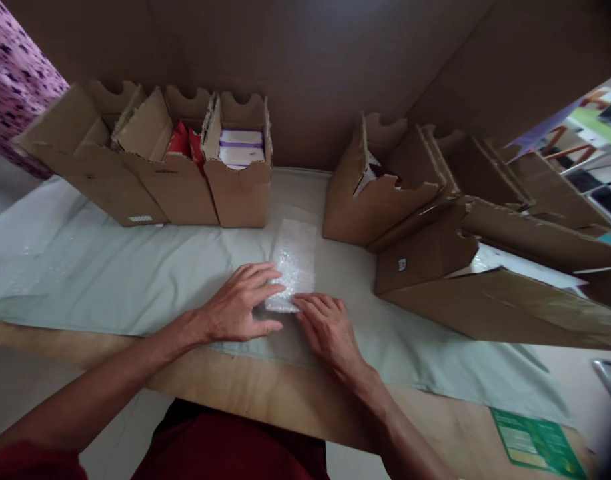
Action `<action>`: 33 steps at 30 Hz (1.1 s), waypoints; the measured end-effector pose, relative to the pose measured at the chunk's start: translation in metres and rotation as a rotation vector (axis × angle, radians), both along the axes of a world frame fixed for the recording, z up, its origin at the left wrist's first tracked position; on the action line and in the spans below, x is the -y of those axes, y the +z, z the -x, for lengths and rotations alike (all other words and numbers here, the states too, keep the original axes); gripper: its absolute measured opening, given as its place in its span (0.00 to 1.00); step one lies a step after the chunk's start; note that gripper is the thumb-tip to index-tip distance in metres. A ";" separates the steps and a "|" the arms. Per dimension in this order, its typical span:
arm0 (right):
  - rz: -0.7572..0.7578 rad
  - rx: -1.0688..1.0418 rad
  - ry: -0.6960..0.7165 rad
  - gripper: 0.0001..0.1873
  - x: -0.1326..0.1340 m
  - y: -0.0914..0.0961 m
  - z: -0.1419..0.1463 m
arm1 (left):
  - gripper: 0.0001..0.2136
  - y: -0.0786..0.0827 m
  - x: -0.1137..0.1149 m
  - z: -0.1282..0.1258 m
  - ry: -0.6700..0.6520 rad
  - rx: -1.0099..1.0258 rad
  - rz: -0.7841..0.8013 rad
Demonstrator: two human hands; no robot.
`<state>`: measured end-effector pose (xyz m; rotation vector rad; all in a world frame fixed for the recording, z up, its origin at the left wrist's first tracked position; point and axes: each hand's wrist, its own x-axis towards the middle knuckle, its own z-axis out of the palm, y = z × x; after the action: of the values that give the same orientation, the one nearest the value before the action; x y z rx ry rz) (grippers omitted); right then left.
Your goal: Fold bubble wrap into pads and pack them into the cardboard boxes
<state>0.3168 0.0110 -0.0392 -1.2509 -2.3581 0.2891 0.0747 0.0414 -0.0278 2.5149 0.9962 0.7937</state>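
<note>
A small piece of bubble wrap (294,257), see-through and shiny, lies flat on the pale green cloth in the middle, its near end seemingly folded over. My left hand (242,303) is at its left side, fingers spread and thumb apart, the fingertips over or just touching the wrap's left edge. At the near right corner, my right hand (331,330) has its fingers together and closed on the wrap's edge; its thumb is mostly tucked under the fingers. Whether anything lies inside the wrap cannot be made out.
Cardboard bins stand at back left, one with red packets (182,141), one with white and purple boxes (241,148). More cardboard bins (425,267) stand at right. Clear plastic sheeting (28,240) lies far left. A green printed card (538,441) rests on the wooden edge (265,383).
</note>
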 end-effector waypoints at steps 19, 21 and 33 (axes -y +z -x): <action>0.213 -0.336 -0.284 0.20 -0.026 -0.015 -0.011 | 0.18 -0.025 0.006 -0.014 0.424 0.115 0.264; -0.006 -0.201 -0.288 0.16 -0.019 -0.012 -0.011 | 0.20 -0.028 0.005 -0.014 0.428 0.073 0.233; -0.022 -0.020 0.050 0.15 -0.015 -0.002 -0.002 | 0.19 -0.019 0.010 -0.005 0.242 0.129 0.045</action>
<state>0.3184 0.0262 -0.0412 -1.1753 -2.3716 0.2899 0.0801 0.0311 -0.0470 2.3002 1.2738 0.9772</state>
